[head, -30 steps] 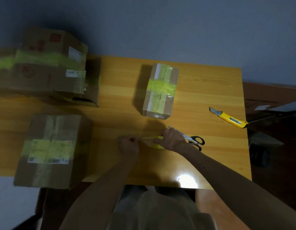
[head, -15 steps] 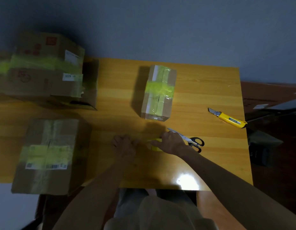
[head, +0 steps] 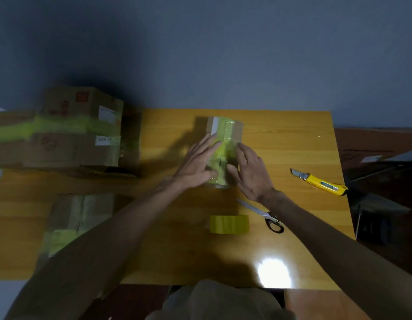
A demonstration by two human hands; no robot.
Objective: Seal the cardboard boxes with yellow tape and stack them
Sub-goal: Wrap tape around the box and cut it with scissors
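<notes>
A small cardboard box [head: 232,129] crossed with yellow tape stands at the middle back of the wooden table [head: 281,139]. My left hand [head: 198,165] lies flat on its left side with straight fingers. My right hand [head: 251,172] presses the tape on its right side, fingers extended. A yellow tape roll [head: 229,224] lies on the table nearer to me. A taped box [head: 78,215] sits at the near left, partly under my left forearm. A larger taped box [head: 62,132] stands at the far left.
Scissors [head: 262,214] lie just right of the tape roll, under my right wrist. A yellow utility knife [head: 320,182] rests near the table's right edge. Dark objects stand on the floor beyond that edge. A grey wall runs behind the table.
Both hands left the tape roll at the table's front and moved up onto the small box, now pressing tape on its top. The roll stays behind on the table.
</notes>
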